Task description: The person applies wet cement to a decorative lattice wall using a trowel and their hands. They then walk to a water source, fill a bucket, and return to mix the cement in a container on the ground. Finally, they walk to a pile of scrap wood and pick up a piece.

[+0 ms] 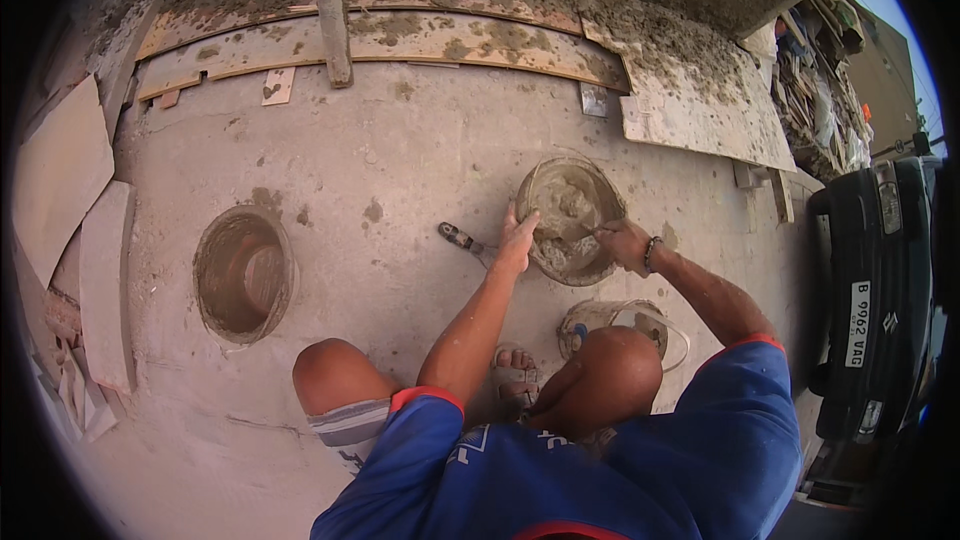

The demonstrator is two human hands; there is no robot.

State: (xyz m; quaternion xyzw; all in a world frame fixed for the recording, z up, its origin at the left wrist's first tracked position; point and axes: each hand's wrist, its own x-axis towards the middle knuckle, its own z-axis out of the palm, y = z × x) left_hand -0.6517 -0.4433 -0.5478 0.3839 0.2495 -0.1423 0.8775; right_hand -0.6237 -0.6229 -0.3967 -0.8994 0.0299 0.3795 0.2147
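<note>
A round bucket (533,258) of wet grey mortar (572,202) stands on the concrete floor in front of me. My left hand (516,238) grips its left rim, thumb reaching over the edge. At the right rim, my right hand (624,244) is closed round the handle of what looks like a trowel; its blade is in the mortar and mostly hidden. Just left of my left hand lies another tool with a dark handle (458,235), its far end partly covered by my forearm.
Left of me stands a mortar-stained bucket (288,285). Another bucket (655,315) with a wire handle is by my right knee. Splattered boards (390,37) and an upright post (333,20) line the wall ahead. Leaning slabs (106,285) are far left; a dark car (870,300) is right.
</note>
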